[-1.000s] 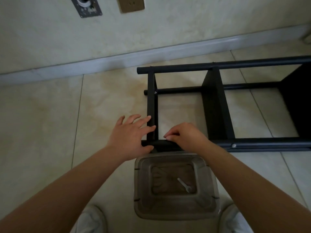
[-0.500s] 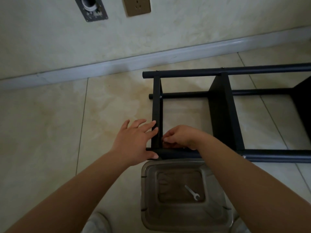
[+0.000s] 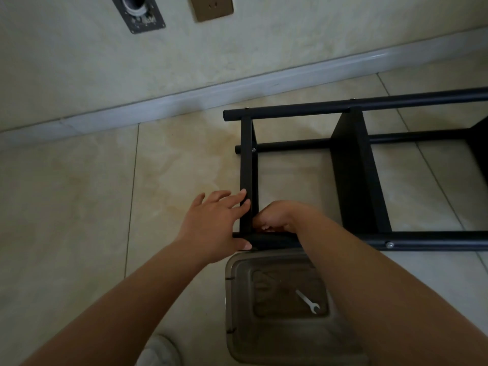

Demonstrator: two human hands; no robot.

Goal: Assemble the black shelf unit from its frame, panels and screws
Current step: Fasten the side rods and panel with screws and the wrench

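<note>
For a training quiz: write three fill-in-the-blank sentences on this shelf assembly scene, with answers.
1. The small wrench lies inside the clear plastic ____.
2. The left hand rests with straight fingers on the ____ end bar.
3. The shelf unit lies on its side on the tiled ____.

Answers: bin; black; floor

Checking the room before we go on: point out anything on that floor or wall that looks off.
A brownish stain spreads over the pale floor tiles left of the black shelf frame, like a dried spill. On the wall, a metal plate sits crooked around an open hole. A small wrench lies in the plastic bin; nothing is broken.
</note>
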